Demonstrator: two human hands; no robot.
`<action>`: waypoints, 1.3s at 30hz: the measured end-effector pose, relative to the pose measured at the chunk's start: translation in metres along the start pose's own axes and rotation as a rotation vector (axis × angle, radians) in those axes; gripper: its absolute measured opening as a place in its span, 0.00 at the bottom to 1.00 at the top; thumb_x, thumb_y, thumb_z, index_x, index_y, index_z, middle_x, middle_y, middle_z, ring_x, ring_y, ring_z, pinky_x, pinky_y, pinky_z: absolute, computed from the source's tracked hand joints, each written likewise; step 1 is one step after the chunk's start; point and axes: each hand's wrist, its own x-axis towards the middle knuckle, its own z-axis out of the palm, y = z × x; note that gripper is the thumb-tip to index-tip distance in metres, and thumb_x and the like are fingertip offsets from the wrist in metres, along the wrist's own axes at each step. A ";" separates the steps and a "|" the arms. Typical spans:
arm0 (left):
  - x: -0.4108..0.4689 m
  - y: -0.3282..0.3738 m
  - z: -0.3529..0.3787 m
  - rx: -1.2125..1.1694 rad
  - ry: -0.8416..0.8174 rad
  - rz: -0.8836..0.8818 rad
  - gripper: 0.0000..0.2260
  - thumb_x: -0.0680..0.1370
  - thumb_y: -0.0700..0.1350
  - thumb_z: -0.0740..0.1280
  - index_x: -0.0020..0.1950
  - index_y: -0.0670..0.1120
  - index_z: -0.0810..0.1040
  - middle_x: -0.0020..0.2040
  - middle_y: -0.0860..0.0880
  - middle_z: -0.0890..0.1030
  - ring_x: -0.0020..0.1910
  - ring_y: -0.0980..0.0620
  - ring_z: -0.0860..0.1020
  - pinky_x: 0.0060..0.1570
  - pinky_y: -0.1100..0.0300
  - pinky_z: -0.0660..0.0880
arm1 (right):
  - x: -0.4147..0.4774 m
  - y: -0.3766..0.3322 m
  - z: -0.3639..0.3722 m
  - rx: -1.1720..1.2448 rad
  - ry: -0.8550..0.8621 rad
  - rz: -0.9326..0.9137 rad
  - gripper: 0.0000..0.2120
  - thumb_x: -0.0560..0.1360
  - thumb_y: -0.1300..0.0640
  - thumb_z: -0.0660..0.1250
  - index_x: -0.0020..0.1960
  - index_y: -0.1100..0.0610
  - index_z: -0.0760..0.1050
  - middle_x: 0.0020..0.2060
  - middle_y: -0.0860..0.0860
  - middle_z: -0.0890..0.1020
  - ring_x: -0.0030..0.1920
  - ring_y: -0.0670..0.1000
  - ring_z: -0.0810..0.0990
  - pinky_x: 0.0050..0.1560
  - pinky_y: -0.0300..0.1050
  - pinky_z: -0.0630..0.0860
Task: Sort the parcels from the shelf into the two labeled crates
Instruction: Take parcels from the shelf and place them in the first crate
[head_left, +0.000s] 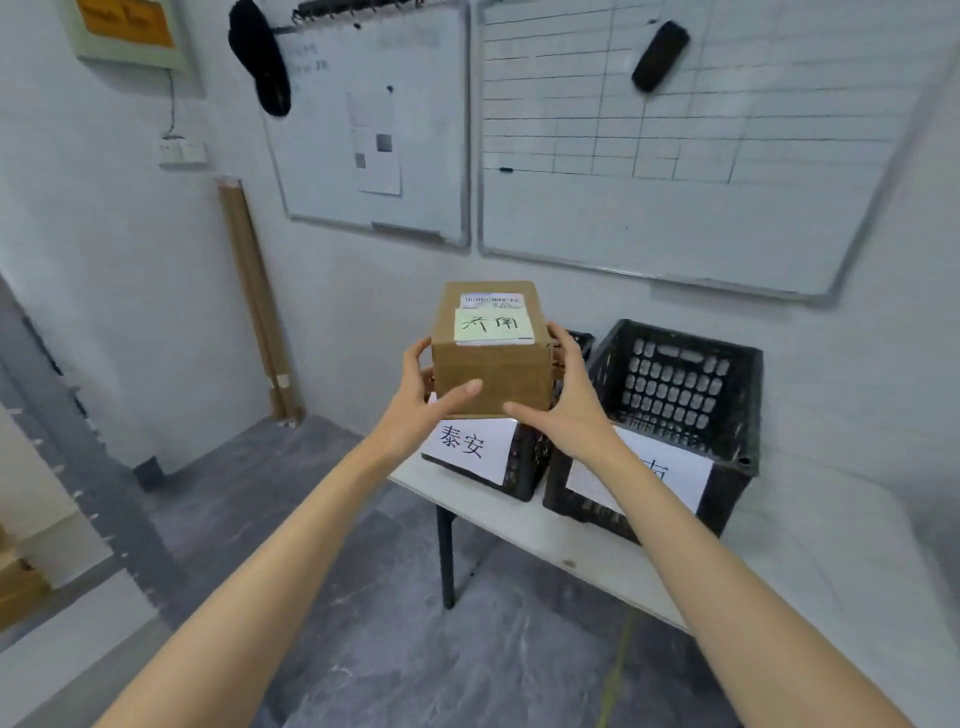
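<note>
Left hand and right hand grip small brown cardboard parcel by its sides, held in air. Behind it, partly hidden: left black plastic crate; right black plastic crate beside, on white tabletop.

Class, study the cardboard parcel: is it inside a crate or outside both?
Outside. Left hand and right hand grip the parcel by its sides, held up before the left crate and right crate.
</note>
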 end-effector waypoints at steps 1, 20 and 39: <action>0.009 0.000 0.011 0.013 -0.037 0.022 0.45 0.66 0.62 0.75 0.76 0.58 0.52 0.67 0.52 0.74 0.64 0.54 0.76 0.63 0.53 0.73 | 0.001 0.005 -0.012 -0.028 0.008 -0.004 0.52 0.67 0.57 0.80 0.79 0.43 0.48 0.74 0.47 0.63 0.72 0.46 0.64 0.72 0.49 0.66; 0.119 -0.023 0.156 0.055 -0.238 0.183 0.41 0.71 0.43 0.76 0.74 0.59 0.55 0.70 0.51 0.71 0.71 0.53 0.68 0.62 0.66 0.72 | 0.020 0.094 -0.141 -0.139 0.184 0.105 0.50 0.66 0.56 0.80 0.78 0.48 0.53 0.68 0.42 0.69 0.66 0.42 0.69 0.70 0.54 0.70; 0.272 -0.089 0.245 0.329 -0.427 0.248 0.44 0.72 0.54 0.74 0.79 0.57 0.49 0.73 0.59 0.66 0.70 0.65 0.65 0.69 0.59 0.65 | 0.111 0.212 -0.196 -0.372 0.156 0.240 0.51 0.74 0.54 0.73 0.80 0.47 0.37 0.77 0.49 0.59 0.75 0.51 0.63 0.70 0.60 0.67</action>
